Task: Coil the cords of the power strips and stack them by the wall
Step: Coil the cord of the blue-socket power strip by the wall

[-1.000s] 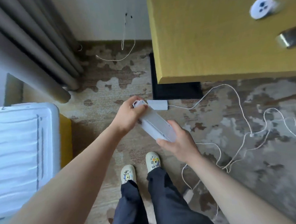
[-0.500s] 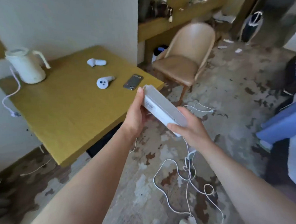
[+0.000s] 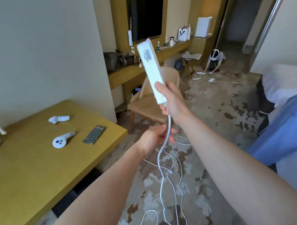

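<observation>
Right hand [image 3: 173,100] grips the upright power strip [image 3: 151,69] at its cord end, letting the cord [image 3: 163,149] hang free for the left hand [image 3: 156,137], pinching it below, to coil.

White rectangular plastic power strip [image 3: 152,72], small block of dark print near its upper end. Pale bluish-white cord [image 3: 165,146]. Mustard-yellow table top [image 3: 35,166]; two white handheld controllers [image 3: 59,119] [image 3: 62,140], the nearer with dark buttons. Dark green phone [image 3: 94,134]. Tan chair [image 3: 149,102]. Carpet [image 3: 213,112] mottled grey, beige, brown patches. Black TV screen [image 3: 146,21]. Blue bedcover [image 3: 283,136], white pillow [image 3: 283,81].
</observation>
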